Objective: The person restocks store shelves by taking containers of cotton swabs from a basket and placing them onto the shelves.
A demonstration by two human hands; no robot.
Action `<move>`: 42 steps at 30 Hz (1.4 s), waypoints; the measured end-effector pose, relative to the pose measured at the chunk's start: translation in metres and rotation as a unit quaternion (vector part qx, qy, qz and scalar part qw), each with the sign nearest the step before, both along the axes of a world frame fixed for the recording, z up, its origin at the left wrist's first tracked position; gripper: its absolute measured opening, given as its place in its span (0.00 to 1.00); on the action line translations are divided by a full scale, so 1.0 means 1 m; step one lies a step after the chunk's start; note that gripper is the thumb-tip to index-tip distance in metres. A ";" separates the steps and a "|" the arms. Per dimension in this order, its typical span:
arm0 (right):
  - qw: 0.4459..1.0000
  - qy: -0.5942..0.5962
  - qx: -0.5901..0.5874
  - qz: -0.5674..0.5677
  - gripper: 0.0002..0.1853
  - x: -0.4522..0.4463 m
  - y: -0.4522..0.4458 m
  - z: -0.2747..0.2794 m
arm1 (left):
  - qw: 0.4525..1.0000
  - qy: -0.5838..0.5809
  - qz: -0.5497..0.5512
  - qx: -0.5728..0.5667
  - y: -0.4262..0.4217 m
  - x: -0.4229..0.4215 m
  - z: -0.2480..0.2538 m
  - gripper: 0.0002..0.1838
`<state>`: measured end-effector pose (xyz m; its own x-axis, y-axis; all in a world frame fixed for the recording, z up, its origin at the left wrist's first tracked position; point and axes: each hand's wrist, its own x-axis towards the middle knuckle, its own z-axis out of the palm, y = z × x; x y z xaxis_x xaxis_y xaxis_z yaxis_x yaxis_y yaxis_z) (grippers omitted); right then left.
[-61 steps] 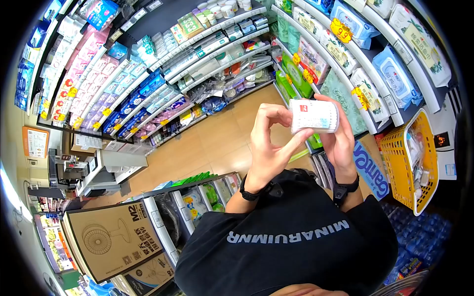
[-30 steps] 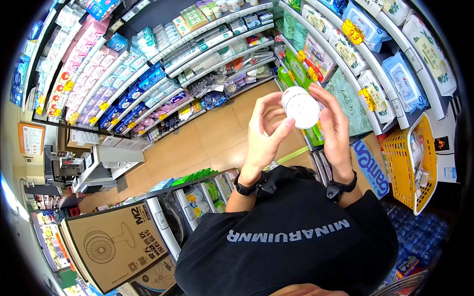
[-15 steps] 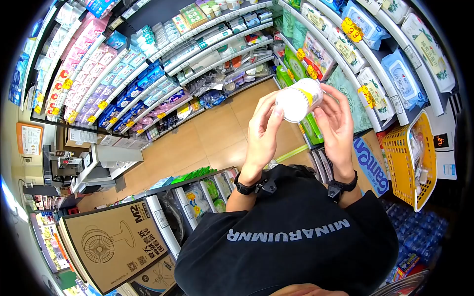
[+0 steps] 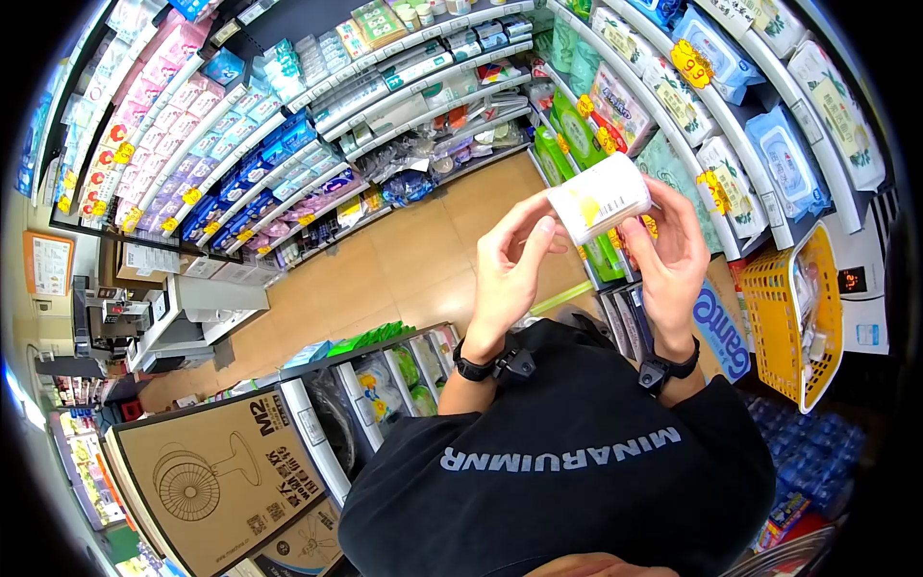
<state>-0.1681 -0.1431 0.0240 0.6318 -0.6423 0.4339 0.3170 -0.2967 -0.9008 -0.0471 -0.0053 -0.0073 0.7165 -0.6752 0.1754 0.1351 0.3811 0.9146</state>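
A white cylindrical tub [image 4: 603, 199] with yellow print and a barcode on its side is held up in front of my chest, tilted. My right hand [image 4: 670, 240] grips its right end, the thumb below and the fingers behind. At the left end, my left hand [image 4: 517, 260] curls its fingers against the tub, some of them hidden behind it. Both wrists wear black straps with small devices.
A yellow basket [image 4: 772, 317] with goods inside stands at the right. Shelves of wipes [image 4: 786, 159] and pink packs [image 4: 173, 120] curve around the tiled floor [image 4: 413, 250]. A cardboard fan box [image 4: 216, 476] lies at lower left.
The tub has turned in my hands, so its barcode side now faces me instead of its white end. My left hand has loosened and shifted slightly lower; the right has moved a little right.
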 end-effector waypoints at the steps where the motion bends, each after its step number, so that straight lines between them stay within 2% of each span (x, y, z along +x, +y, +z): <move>1: 1.000 -0.002 -0.013 0.003 0.24 0.001 -0.001 0.000 | 1.000 0.026 -0.010 -0.005 0.002 0.002 -0.001 0.19; 5: 0.999 -0.007 -0.029 0.045 0.23 0.005 -0.007 0.002 | 0.998 0.057 -0.026 -0.018 0.007 0.006 -0.005 0.20; 10: 0.993 0.011 -0.039 0.107 0.22 0.014 -0.012 0.009 | 0.999 0.032 -0.032 0.025 0.003 0.010 -0.007 0.21; 16: 0.990 0.001 -0.040 0.138 0.23 0.040 -0.032 0.003 | 0.998 0.038 -0.054 0.010 -0.014 0.033 -0.017 0.28; 20: 0.984 -0.017 -0.023 0.178 0.27 0.069 -0.052 -0.008 | 0.999 -0.011 -0.027 0.032 -0.034 0.056 -0.021 0.31; 23: 0.984 0.014 0.034 0.172 0.39 0.097 -0.068 -0.012 | 0.997 -0.056 -0.009 0.054 -0.054 0.080 -0.022 0.33; 26: 0.985 0.017 0.059 0.160 0.40 0.128 -0.091 -0.012 | 0.995 -0.066 -0.012 0.068 -0.078 0.111 -0.022 0.33; 28: 0.986 0.017 0.037 0.161 0.41 0.149 -0.111 -0.011 | 0.995 -0.072 -0.011 0.063 -0.098 0.131 -0.018 0.31; 30: 0.986 0.028 -0.008 0.163 0.41 0.168 -0.131 -0.010 | 0.987 -0.139 0.011 0.083 -0.120 0.153 -0.013 0.31; 36: 0.986 0.040 0.009 0.159 0.40 0.223 -0.194 -0.010 | 0.948 -0.280 0.084 0.130 -0.184 0.214 -0.013 0.33; 42: 0.987 0.046 0.008 0.153 0.39 0.273 -0.244 -0.024 | 0.935 -0.293 0.122 0.158 -0.235 0.256 -0.013 0.32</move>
